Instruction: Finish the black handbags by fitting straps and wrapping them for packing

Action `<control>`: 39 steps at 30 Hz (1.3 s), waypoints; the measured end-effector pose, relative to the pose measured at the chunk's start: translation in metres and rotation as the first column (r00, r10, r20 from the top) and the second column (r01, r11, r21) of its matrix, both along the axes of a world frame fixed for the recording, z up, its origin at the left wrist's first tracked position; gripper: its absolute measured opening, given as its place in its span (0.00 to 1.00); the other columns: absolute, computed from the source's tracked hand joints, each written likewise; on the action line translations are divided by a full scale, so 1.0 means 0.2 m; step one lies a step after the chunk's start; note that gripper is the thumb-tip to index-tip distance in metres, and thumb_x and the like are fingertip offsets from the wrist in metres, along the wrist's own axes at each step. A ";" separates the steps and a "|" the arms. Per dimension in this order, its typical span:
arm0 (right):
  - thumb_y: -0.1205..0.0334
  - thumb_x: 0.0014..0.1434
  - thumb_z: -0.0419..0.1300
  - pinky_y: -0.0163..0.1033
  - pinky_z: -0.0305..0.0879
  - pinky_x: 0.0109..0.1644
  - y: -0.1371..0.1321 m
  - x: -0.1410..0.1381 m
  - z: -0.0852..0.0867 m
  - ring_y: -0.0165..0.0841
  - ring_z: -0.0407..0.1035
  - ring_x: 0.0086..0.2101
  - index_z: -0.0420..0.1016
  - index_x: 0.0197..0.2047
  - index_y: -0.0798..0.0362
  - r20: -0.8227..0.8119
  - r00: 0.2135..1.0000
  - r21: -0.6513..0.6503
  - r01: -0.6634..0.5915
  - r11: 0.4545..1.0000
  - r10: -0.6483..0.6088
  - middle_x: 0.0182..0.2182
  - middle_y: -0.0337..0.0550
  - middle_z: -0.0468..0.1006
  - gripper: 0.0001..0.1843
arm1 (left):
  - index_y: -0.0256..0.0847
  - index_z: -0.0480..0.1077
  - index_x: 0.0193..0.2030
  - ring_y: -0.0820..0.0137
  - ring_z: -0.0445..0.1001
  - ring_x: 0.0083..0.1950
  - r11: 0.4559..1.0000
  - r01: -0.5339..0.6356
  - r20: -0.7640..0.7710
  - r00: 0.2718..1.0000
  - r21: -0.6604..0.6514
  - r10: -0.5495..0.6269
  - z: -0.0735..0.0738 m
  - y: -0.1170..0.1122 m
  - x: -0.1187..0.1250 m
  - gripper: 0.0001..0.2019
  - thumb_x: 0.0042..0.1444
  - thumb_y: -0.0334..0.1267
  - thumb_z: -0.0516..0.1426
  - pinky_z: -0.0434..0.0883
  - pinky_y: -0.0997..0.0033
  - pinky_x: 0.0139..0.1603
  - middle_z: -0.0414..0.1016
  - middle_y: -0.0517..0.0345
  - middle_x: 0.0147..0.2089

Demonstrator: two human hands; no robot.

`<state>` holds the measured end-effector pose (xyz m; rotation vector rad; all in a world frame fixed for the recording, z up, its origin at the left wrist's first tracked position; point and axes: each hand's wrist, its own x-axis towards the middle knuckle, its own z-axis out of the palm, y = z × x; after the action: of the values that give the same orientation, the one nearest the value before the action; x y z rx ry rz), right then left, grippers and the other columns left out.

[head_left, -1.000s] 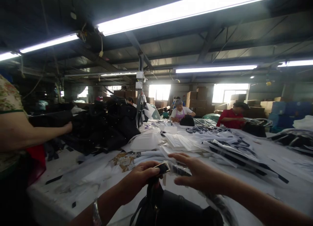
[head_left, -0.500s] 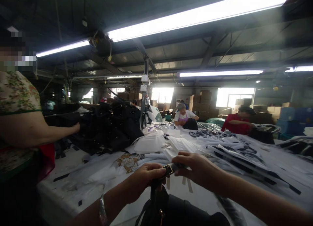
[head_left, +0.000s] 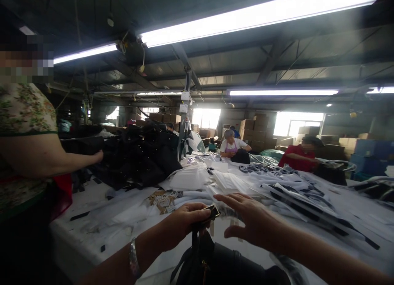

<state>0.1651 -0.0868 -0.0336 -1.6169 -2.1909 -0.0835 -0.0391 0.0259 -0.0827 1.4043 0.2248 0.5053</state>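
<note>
My left hand pinches a black strap end with a gold-coloured rectangular buckle showing past the thumb. Below it, a black bag with a metal zip pull lies at the front edge of the view, and the strap runs down towards it. To the right of the buckle, my right hand is held apart from it, with thumb and fingers spread and nothing between them. White sheets and foam-like pieces lie on the table beyond both hands.
A large heap of black bags covers the table's left side, where a co-worker's arm reaches in. Brown tags with white strings lie in the middle. Long dark strips stretch across the right. Two co-workers sit at the far side.
My right hand has let go near the buckle, opened its fingers and drawn slightly away to the right. Some grey material between the hands is no longer seen. My left hand keeps its hold.
</note>
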 end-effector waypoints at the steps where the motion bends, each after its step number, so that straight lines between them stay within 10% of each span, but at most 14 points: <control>1: 0.52 0.51 0.72 0.57 0.60 0.62 0.01 -0.01 -0.02 0.52 0.64 0.59 0.64 0.66 0.41 0.001 1.000 0.011 0.001 1.000 -0.001 0.59 0.48 0.74 0.41 | 0.35 0.71 0.33 0.73 0.66 0.29 1.000 0.019 0.015 1.000 -0.018 -0.019 0.00 0.00 0.00 0.16 0.54 0.48 0.64 0.63 0.73 0.33 0.68 0.58 0.29; 7: 0.60 0.66 0.55 0.41 0.68 0.40 0.02 -0.05 -0.04 0.36 0.72 0.37 0.70 0.51 0.47 -0.008 0.999 0.008 -0.037 0.999 0.037 0.42 0.43 0.76 0.10 | 0.34 0.72 0.34 0.74 0.65 0.30 1.000 0.022 -0.005 1.000 -0.015 -0.022 0.00 0.02 -0.02 0.14 0.56 0.45 0.63 0.63 0.74 0.34 0.67 0.59 0.30; 20: 0.69 0.64 0.60 0.38 0.69 0.37 0.01 0.00 -0.07 0.34 0.72 0.34 0.71 0.48 0.52 0.245 0.969 0.146 -0.056 0.988 0.019 0.37 0.42 0.76 0.09 | 0.35 0.74 0.31 0.76 0.66 0.26 0.997 0.009 -0.167 0.986 0.083 0.005 0.03 0.02 0.01 0.16 0.51 0.48 0.66 0.60 0.76 0.29 0.70 0.61 0.27; 31: 0.76 0.60 0.62 0.51 0.75 0.48 0.02 -0.13 0.09 0.43 0.77 0.40 0.69 0.58 0.60 0.576 0.815 0.088 -0.131 0.987 0.057 0.42 0.50 0.80 0.23 | 0.43 0.66 0.57 0.71 0.75 0.33 0.989 -0.114 0.081 0.991 0.092 0.107 -0.06 -0.03 0.09 0.26 0.53 0.42 0.67 0.70 0.70 0.36 0.73 0.50 0.51; 39: 0.69 0.54 0.70 0.53 0.70 0.54 0.03 -0.10 0.10 0.47 0.74 0.48 0.55 0.69 0.47 0.402 0.916 0.052 -0.018 0.999 -0.004 0.49 0.48 0.80 0.45 | 0.36 0.76 0.44 0.74 0.67 0.32 0.975 -0.221 0.165 0.963 0.033 0.213 -0.07 -0.07 0.09 0.19 0.61 0.52 0.59 0.65 0.75 0.33 0.72 0.57 0.33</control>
<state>0.1443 -0.0815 -0.0132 -1.6785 -2.4667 -0.5128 -0.0206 0.0129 -0.0965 1.3876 0.2380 0.8068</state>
